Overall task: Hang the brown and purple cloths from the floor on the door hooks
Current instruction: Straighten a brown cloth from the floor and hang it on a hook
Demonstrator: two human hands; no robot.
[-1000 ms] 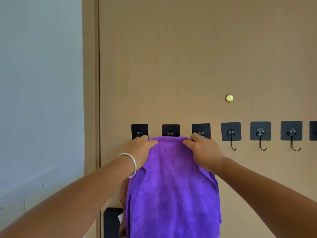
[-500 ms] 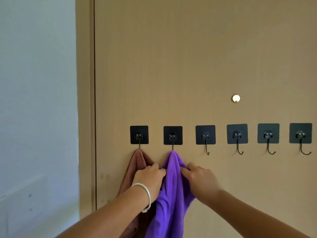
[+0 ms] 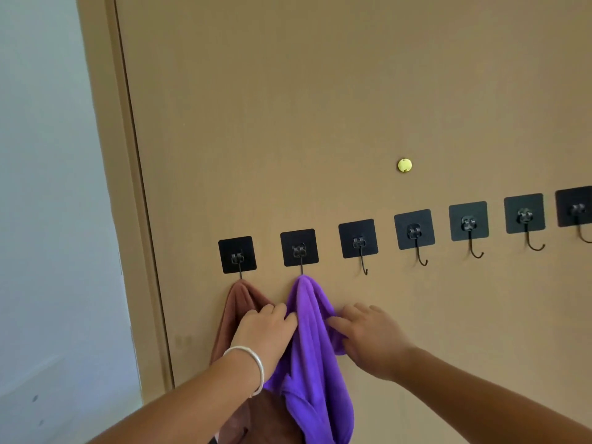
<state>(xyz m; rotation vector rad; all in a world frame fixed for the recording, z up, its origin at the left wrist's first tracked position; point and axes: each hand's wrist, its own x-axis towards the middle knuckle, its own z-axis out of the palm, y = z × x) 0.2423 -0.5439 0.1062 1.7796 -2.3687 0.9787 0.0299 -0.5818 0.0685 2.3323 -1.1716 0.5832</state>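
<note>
The left hand [image 3: 267, 334] has its fingers bent against the near fold of the soft purple microfibre cloth [image 3: 315, 363], the fingertips pressing into the fabric; whether they truly pinch it I cannot tell. The right hand [image 3: 373, 339] lies with fingers nearly straight and spread, the thumb and forefinger touching the cloth's edge at about 9 o'clock from the palm, holding nothing firmly. A smooth silver bangle [image 3: 253, 368] circles the left wrist.

A second ago both hands held this cloth stretched wide and flat up at the hook row; half a second ago it was already gathered on its hook with the hands lower down. Now it hangs in a narrow bunch of long vertical folds from the second black wire hook [image 3: 300, 251], and the hands only tidy the drape. I judge the hanging done, with release the one step left.

At 9 o'clock from the purple cloth, the brown plush cloth [image 3: 238, 312] hangs bunched from the first black wire hook [image 3: 238, 256], the two cloths touching behind the left hand. Each hook is a thin bent wire beneath a matte black square adhesive pad. Further hooks run off towards 3 o'clock, bare, beginning with the third black wire hook [image 3: 360, 243]. The tan door [image 3: 320, 107] has a fine woven-looking grain; a small round brass disc [image 3: 404, 165] sits at 1 o'clock from the hands.
</note>
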